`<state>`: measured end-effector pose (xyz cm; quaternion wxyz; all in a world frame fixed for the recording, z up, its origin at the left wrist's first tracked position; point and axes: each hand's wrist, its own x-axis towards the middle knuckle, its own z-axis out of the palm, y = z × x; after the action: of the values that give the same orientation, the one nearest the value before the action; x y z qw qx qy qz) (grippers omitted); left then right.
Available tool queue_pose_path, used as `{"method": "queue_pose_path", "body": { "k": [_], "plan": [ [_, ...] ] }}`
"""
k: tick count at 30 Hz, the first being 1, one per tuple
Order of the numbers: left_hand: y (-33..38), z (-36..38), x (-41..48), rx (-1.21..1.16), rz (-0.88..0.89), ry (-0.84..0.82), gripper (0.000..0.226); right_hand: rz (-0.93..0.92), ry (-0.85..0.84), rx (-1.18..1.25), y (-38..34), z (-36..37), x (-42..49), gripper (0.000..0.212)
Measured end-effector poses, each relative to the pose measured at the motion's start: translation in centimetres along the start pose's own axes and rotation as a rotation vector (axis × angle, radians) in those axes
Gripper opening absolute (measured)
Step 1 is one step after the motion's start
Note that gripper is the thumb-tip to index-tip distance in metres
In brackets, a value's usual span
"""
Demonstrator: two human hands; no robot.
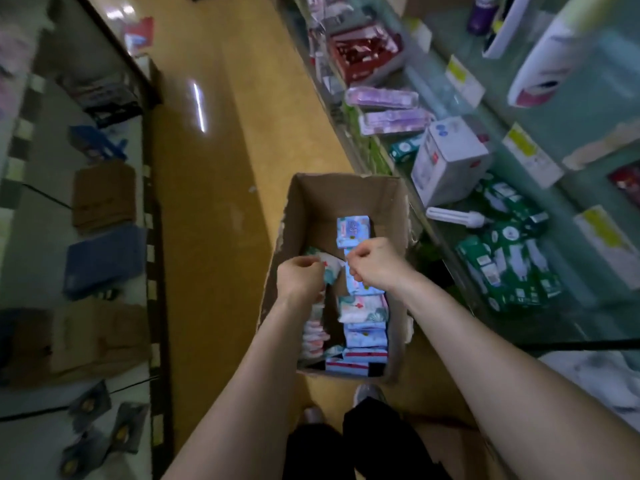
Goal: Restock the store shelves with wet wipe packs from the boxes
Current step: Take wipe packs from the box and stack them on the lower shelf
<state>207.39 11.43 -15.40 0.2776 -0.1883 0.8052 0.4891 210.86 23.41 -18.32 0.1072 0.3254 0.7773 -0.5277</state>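
An open cardboard box [349,195] stands on the floor in the aisle, below me. Several wet wipe packs [363,336] in pale blue and white wrappers lie inside it. Both my hands reach down into the box. My left hand [301,277] grips a white and green pack [330,268] at the box's left side. My right hand [375,263] holds a light blue pack [358,285], fingers curled round its top. Another blue pack [353,232] stands further back in the box.
Shelves on the right [540,237] hold green boxed bulbs [509,268], a white box [448,159] and purple packs [382,98]. The left shelf unit [41,244] carries folded brown and blue cloths [104,258]. The yellow-brown floor [207,202] runs between them. My shoes show below the box.
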Motion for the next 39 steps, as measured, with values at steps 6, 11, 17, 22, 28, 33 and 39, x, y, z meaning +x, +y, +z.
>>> {"method": "queue_pose_path", "body": {
  "k": [6,11,17,22,28,33,39],
  "plan": [
    [-4.3,3.4,5.7,0.077,-0.177,-0.054,0.010,0.120,-0.083,-0.231,5.9,2.2,4.5,0.030],
    [-8.1,5.7,10.1,0.135,-0.323,-0.111,0.010,0.219,-0.230,-0.441,10.3,5.2,6.9,0.007],
    [-11.6,7.8,13.9,0.218,-0.391,-0.250,0.020,0.147,-0.488,-0.918,12.3,6.6,8.9,0.052],
    [-13.1,8.7,15.8,0.186,-0.468,-0.323,0.007,0.146,-0.552,-1.143,13.9,8.1,10.2,0.073],
    [-13.2,9.0,17.1,0.188,-0.529,-0.336,0.016,0.099,-0.524,-1.186,13.8,9.0,11.2,0.057],
    [-11.6,8.4,17.1,-0.080,-0.709,-0.470,0.026,-0.012,-0.414,-0.979,11.7,8.6,11.7,0.029],
    [-11.0,6.1,17.3,-0.295,-0.689,-0.423,0.020,-0.011,-0.476,-0.621,9.8,8.9,12.3,0.026]
  ]
}}
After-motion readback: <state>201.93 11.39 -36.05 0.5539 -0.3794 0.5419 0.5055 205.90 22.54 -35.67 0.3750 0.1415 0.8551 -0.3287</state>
